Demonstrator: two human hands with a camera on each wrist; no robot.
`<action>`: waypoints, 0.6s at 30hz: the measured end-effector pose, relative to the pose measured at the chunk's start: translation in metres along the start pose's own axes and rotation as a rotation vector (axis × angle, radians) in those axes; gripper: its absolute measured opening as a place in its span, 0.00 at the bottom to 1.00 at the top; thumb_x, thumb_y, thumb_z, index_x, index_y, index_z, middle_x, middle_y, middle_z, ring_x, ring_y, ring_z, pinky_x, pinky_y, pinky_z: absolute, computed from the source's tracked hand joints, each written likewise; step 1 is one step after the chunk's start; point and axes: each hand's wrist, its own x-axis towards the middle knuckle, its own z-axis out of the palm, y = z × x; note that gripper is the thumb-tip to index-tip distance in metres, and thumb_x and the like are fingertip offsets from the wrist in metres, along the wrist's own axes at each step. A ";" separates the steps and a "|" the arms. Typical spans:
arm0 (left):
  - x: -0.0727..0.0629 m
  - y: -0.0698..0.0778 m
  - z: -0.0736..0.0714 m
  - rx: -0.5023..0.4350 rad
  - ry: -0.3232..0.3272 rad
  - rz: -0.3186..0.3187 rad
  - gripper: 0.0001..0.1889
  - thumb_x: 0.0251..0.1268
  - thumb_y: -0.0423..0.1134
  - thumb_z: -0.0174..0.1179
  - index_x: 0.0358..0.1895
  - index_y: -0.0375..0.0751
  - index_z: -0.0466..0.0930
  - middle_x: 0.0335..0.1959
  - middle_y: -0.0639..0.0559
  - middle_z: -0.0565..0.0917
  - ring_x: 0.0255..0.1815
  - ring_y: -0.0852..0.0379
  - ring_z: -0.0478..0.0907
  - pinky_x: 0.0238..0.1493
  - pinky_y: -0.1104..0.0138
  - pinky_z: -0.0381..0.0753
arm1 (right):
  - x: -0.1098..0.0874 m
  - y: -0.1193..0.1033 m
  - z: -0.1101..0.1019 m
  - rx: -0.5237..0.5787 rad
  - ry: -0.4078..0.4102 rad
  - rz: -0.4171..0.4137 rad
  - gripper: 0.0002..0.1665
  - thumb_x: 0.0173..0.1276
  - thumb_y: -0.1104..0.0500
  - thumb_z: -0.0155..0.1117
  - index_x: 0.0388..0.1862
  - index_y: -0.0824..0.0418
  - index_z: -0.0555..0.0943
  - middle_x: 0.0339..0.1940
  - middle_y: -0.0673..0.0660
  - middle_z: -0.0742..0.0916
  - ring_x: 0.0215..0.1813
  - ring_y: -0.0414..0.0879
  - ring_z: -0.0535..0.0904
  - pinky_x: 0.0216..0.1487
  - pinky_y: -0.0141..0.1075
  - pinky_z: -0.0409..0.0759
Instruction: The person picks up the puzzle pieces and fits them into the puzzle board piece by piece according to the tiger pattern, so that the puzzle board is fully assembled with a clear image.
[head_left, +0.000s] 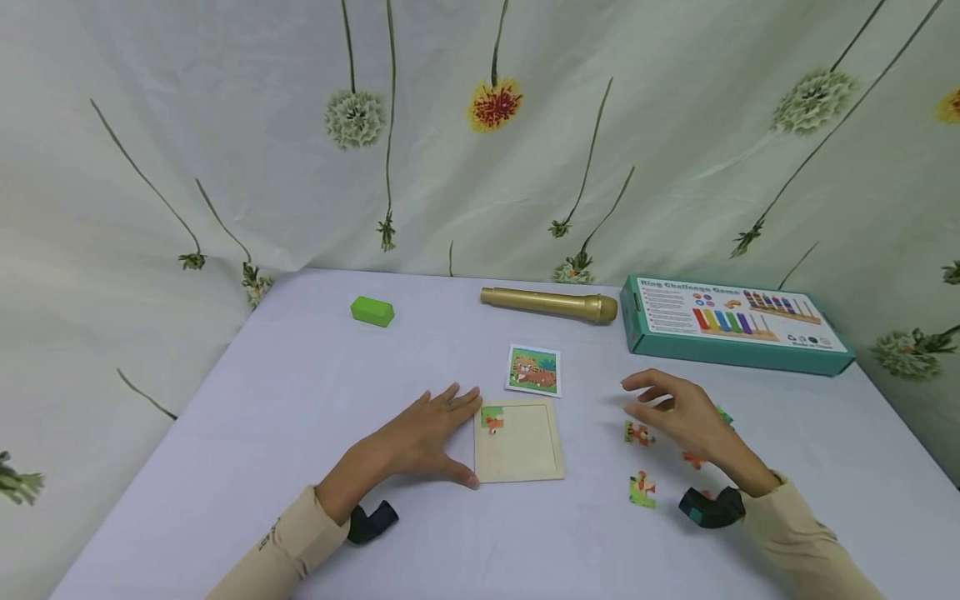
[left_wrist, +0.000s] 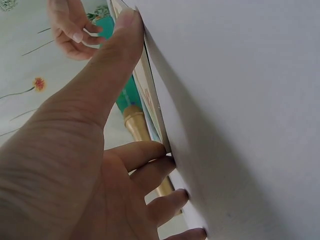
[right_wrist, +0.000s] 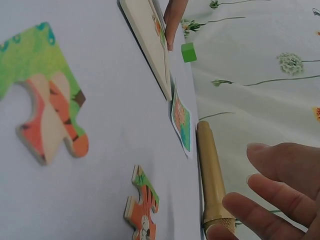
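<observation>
A square wooden puzzle tray (head_left: pixel 522 454) lies on the table with one puzzle piece (head_left: pixel 492 418) in its upper left corner. My left hand (head_left: pixel 427 433) rests along the tray's left edge, fingers spread, thumb near the lower left corner. To the right, my right hand (head_left: pixel 678 412) hovers over loose tiger puzzle pieces, its fingers loosely bent and nothing between them. One piece (head_left: pixel 639 433) lies beneath its fingertips and another (head_left: pixel 642 490) nearer me; others are partly hidden by the hand and wrist. In the right wrist view a green-and-orange piece (right_wrist: pixel 50 95) shows up close.
A tiger picture card (head_left: pixel 534 370) lies just behind the tray. Farther back are a green block (head_left: pixel 372 311), a gold microphone (head_left: pixel 551 303) and a teal Ring Challenge Game box (head_left: pixel 738 325). A flowered cloth (head_left: pixel 450 167) hangs behind the table.
</observation>
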 end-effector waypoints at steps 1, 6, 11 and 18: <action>0.000 0.000 0.000 0.001 0.000 -0.001 0.59 0.37 0.66 0.73 0.75 0.46 0.56 0.76 0.56 0.55 0.78 0.51 0.44 0.75 0.48 0.45 | -0.001 0.001 -0.001 -0.004 0.001 -0.003 0.19 0.66 0.56 0.66 0.54 0.61 0.80 0.53 0.58 0.83 0.50 0.53 0.79 0.49 0.44 0.80; 0.000 0.000 0.000 0.004 -0.001 -0.009 0.58 0.37 0.65 0.73 0.75 0.46 0.56 0.76 0.57 0.55 0.78 0.51 0.44 0.75 0.48 0.45 | -0.004 0.007 -0.006 -0.015 -0.001 -0.018 0.19 0.66 0.55 0.65 0.53 0.62 0.79 0.53 0.59 0.84 0.51 0.55 0.79 0.51 0.49 0.80; 0.000 0.000 0.000 0.000 -0.003 -0.010 0.58 0.37 0.65 0.73 0.75 0.47 0.56 0.76 0.57 0.55 0.78 0.52 0.44 0.75 0.49 0.45 | -0.007 0.014 -0.013 -0.029 0.003 -0.028 0.19 0.67 0.57 0.64 0.55 0.63 0.78 0.53 0.60 0.83 0.54 0.58 0.78 0.53 0.54 0.77; -0.001 0.000 -0.001 -0.001 -0.007 -0.006 0.58 0.38 0.66 0.72 0.75 0.47 0.55 0.76 0.57 0.54 0.78 0.51 0.44 0.75 0.49 0.45 | -0.012 0.026 -0.023 -0.061 0.030 0.014 0.21 0.67 0.55 0.64 0.56 0.62 0.78 0.53 0.61 0.83 0.55 0.60 0.76 0.55 0.56 0.75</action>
